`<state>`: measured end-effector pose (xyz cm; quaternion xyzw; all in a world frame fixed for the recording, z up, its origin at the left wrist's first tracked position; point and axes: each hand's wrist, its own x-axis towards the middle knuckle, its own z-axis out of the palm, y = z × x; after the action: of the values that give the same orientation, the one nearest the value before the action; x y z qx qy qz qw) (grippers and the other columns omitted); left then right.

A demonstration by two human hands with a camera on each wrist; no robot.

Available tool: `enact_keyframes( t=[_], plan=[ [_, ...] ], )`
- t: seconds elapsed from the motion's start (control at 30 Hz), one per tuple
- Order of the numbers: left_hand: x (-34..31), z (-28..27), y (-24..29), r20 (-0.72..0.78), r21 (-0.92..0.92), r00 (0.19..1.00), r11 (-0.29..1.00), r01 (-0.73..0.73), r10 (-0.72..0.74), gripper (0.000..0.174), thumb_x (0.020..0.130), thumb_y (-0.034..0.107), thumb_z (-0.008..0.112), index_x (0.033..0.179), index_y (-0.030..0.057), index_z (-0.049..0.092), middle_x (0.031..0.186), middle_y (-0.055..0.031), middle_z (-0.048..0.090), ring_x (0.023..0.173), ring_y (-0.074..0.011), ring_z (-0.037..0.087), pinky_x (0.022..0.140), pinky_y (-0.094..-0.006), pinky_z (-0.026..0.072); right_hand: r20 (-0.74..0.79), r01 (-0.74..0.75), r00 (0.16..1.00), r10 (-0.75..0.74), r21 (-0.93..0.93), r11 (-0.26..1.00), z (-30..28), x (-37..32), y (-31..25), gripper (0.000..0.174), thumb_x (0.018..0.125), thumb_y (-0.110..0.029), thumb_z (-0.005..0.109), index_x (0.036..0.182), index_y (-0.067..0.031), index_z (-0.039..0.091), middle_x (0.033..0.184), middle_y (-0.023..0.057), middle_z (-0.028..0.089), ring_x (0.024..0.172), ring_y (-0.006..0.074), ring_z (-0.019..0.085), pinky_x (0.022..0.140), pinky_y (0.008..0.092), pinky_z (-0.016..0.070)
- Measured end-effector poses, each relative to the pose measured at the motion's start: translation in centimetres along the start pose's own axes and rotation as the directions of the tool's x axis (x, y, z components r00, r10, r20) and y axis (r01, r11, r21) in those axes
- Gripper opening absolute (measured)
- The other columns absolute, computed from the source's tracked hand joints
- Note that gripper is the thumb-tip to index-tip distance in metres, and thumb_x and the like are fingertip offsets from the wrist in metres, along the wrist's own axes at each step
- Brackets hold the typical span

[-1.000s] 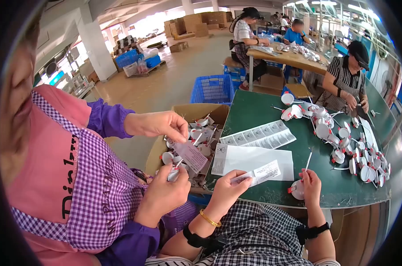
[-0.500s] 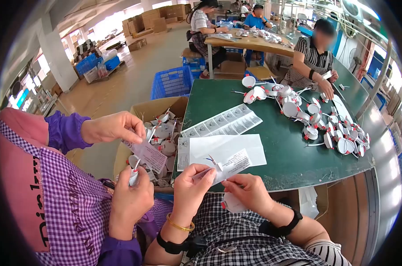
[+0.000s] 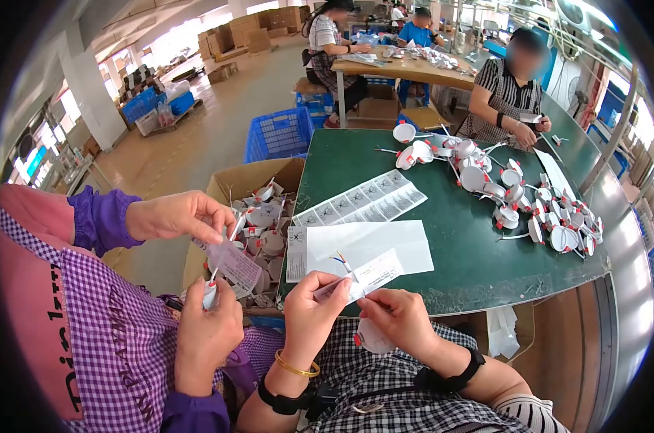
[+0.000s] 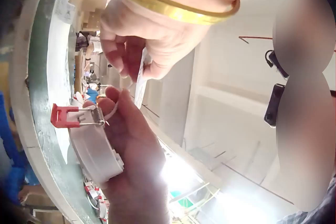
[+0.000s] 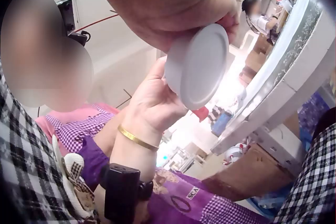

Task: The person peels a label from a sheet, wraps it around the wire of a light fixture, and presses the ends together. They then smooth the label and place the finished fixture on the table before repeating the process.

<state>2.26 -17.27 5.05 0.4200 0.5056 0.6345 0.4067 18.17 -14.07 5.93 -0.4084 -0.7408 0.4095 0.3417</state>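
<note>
My left hand [image 3: 314, 307] pinches a white printed label [image 3: 379, 270] between thumb and fingers. Colored wire ends [image 3: 343, 262] stick up behind the label's left part. Close beside it, my right hand [image 3: 405, 319] pinches the cable of a small round white downlight [image 3: 374, 335], which hangs below the fingers. In the left wrist view, the downlight's body [image 4: 98, 153] carries a red spring clip [image 4: 65, 116], and the label [image 4: 140, 79] shows edge-on by both sets of fingertips. Its smooth round face [image 5: 206, 69] fills the middle of the right wrist view.
Label sheets [image 3: 363, 206] and a blank white sheet [image 3: 395, 245] lie on the green table [image 3: 471, 281]. Several downlights [image 3: 515, 191] are heaped at its right. A carton [image 3: 219, 180] of downlights stands left. Beside me, another person's hands [image 3: 211, 325] hold a label and a downlight.
My right hand has brought the downlight leftward from the table's front edge to the label, where its cable now meets it. The head view has turned right.
</note>
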Motion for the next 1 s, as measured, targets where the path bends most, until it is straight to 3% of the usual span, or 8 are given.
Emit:
enact_keyframes(
  t=[0.13, 0.2, 1.0],
  plan=[
    [0.16, -0.09, -0.11, -0.017, 0.047, 1.000, 0.999, -0.012, 0.012, 0.015, 0.086, 0.010, 0.068, 0.088, -0.0031, 0.062, 0.081, -0.0018, 0.064, 0.073, -0.0027, 0.055, 0.063, -0.0189, 0.0471, -0.010, 0.005, 1.000, -0.005, -0.009, 1.000, 0.08, 0.11, 0.36, 0.016, 0.086, -0.015, 0.065, 0.085, 0.0013, 0.068, 0.069, 0.0095, 0.069, 0.061, 0.0145, 0.066, 0.056, 0.0264, 0.0507],
    [0.22, -0.10, -0.02, -0.016, 0.060, 1.000, 0.998, -0.017, 0.017, 0.015, 0.086, 0.010, 0.068, 0.087, -0.0031, 0.062, 0.080, -0.0017, 0.064, 0.073, -0.0027, 0.055, 0.063, -0.0192, 0.0471, -0.042, 0.022, 0.999, -0.022, -0.006, 1.000, 0.06, 0.16, 0.33, 0.018, 0.084, -0.017, 0.066, 0.084, 0.0003, 0.069, 0.067, 0.0124, 0.067, 0.059, 0.0234, 0.068, 0.054, 0.0304, 0.0521],
    [0.35, -0.37, 0.50, -0.015, 0.178, 0.999, 0.984, -0.027, 0.030, 0.016, 0.085, 0.011, 0.069, 0.084, -0.0029, 0.062, 0.076, -0.0030, 0.063, 0.068, -0.0042, 0.056, 0.061, -0.0205, 0.0468, -0.013, 0.016, 1.000, -0.016, -0.007, 1.000, 0.10, 0.31, 0.27, 0.017, 0.085, -0.016, 0.066, 0.084, 0.0008, 0.068, 0.067, 0.0121, 0.068, 0.060, 0.0221, 0.068, 0.055, 0.0292, 0.0521]
  ],
)
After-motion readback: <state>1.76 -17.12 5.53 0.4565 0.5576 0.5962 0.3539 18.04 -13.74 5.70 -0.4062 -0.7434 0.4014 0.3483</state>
